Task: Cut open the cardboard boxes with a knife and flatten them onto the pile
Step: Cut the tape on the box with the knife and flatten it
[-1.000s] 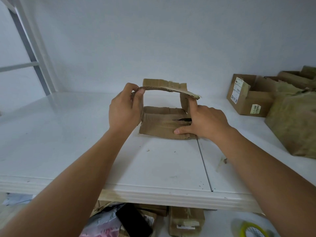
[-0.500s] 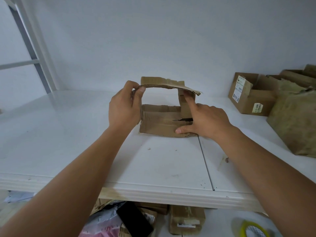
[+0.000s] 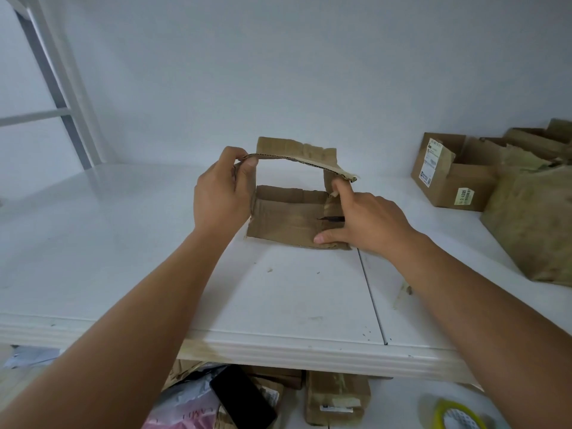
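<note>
A small brown cardboard box lies opened on the white table. Its top panel arches over the lower flap. My left hand pinches the left end of that top panel between thumb and fingers. My right hand is at the box's right wall, index finger pointing up along it and thumb pressing on the lower flap. A thin dark knife blade pokes left out of this hand over the flap; its handle is hidden in the curled fingers.
Other cardboard boxes stand at the right: an open labelled one and a big worn one. Under the table's front edge lie more flattened cardboard, a black phone-like slab and a yellow tape roll. A wall stands behind.
Both hands keep their hold on the box. My right index finger has slid slightly along the right wall under the top panel; the box has barely moved.
</note>
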